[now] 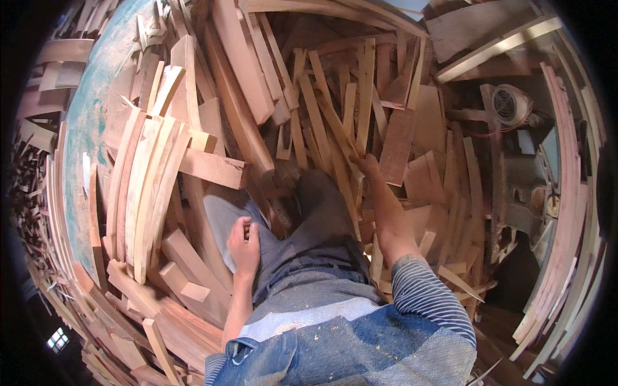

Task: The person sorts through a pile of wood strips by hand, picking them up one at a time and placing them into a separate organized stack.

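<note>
My right hand (368,171) reaches forward into a pile of wooden strips, its fingers closed round the near end of a thin brown wooden strip (335,123). That strip leans away from me among several paler strips (364,96). Over my left thigh is my left hand (244,247), its fingers curled closed. A small dark spot shows between them, but I cannot make out what they hold, if anything. A short wooden block (214,168) lies ahead of the left hand, beside a bundle of long pale strips (151,186).
Thick planks (241,61) lean at the far middle. A green, dust-covered surface (96,106) runs along the left. To the right are a round vented motor (512,105) and long curved boards (560,193). Loose offcuts (183,283) lie close around my legs.
</note>
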Tool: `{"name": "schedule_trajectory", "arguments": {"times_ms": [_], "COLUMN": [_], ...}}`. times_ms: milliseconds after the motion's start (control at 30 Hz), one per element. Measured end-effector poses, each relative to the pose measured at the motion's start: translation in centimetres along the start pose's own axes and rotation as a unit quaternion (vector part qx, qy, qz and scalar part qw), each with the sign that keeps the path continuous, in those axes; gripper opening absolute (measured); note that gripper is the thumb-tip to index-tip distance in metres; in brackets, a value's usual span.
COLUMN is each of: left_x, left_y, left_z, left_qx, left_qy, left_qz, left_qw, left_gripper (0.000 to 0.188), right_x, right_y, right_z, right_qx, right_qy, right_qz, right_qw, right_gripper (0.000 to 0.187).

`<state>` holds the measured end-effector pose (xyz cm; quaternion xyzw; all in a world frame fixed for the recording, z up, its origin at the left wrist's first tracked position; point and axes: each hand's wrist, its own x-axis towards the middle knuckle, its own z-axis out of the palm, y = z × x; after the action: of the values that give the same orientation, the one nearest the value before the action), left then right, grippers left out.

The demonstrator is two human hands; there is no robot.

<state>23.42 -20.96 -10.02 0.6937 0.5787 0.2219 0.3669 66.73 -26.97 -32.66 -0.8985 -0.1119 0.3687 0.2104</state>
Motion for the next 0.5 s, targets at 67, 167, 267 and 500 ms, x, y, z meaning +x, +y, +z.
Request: {"name": "schedule_trajectory", "arguments": {"times_ms": [67, 167, 267, 500], "left_x": [-0.2, 0.0, 0.6, 0.8], "left_y": [-0.1, 0.4, 0.8, 0.4], "left_z": [0.0, 0.5, 0.7, 1.0], "left_qx": [0.017, 0.024, 0.018, 0.010], "left_qy": [0.006, 0.003, 0.000, 0.010], "left_qz": [-0.014, -0.023, -0.013, 0.020], "left_qw": [1.000, 0.999, 1.000, 1.000], "left_gripper": [0.017, 0.015, 0.016, 0.017], "right_x": [-1.9, -2.3, -1.3, -2.7], "right_y": [-1.7, -0.6, 0.7, 5.9], "right_z": [0.9, 1.4, 1.4, -4.0], "right_qx": [-0.026, -0.071, -0.129, -0.058], "right_qy": [0.001, 0.034, 0.011, 0.061], "right_qz": [-0.009, -0.044, -0.107, -0.200], "right_qw": [1.000, 0.996, 0.986, 0.976], "right_gripper": [0.072, 0.067, 0.062, 0.043]}}
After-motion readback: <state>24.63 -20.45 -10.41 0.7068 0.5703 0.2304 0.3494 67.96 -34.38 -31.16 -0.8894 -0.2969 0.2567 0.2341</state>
